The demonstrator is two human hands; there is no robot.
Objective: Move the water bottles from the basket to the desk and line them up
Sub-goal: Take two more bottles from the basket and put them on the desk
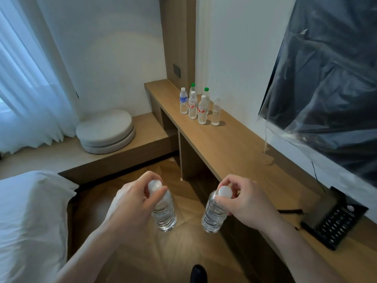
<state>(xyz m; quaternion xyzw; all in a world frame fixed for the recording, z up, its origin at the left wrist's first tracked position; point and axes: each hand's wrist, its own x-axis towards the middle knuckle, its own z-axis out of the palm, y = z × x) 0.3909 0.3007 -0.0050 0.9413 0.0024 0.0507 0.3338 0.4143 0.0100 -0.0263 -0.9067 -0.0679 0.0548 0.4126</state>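
Observation:
My left hand grips a clear water bottle by its white cap, hanging upright over the wooden floor. My right hand holds a second clear water bottle the same way, just left of the desk's front edge. On the far part of the long wooden desk stand several water bottles in a loose cluster: one with a blue label, two with red-and-white labels, two green-capped ones behind, and a plain clear one. No basket is in view.
A black telephone with a cord sits on the near right of the desk. A plastic-wrapped TV hangs on the wall above. A bed with white linen is at left, round cushions lie on a low platform, and curtains hang beyond.

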